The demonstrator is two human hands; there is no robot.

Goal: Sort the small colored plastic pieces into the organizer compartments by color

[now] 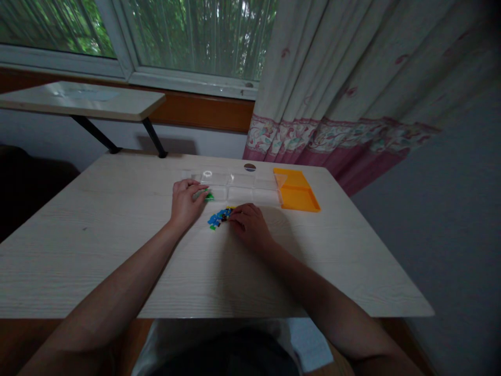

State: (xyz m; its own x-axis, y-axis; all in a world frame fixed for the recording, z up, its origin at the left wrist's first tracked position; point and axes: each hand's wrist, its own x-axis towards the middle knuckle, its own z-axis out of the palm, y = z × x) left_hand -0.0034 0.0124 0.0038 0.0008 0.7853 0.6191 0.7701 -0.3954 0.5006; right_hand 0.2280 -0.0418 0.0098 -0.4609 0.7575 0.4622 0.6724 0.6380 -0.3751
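Two risks. Left hand [187, 201]: grip pinches a green piece [210, 196] by the clear tray [239, 181]; it may slip. Right hand [249, 222], grip indeterminate, may scatter blue pieces [217, 216].

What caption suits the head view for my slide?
The left hand rests at a clear compartment box, the right hand on small coloured pieces; orange lid open.
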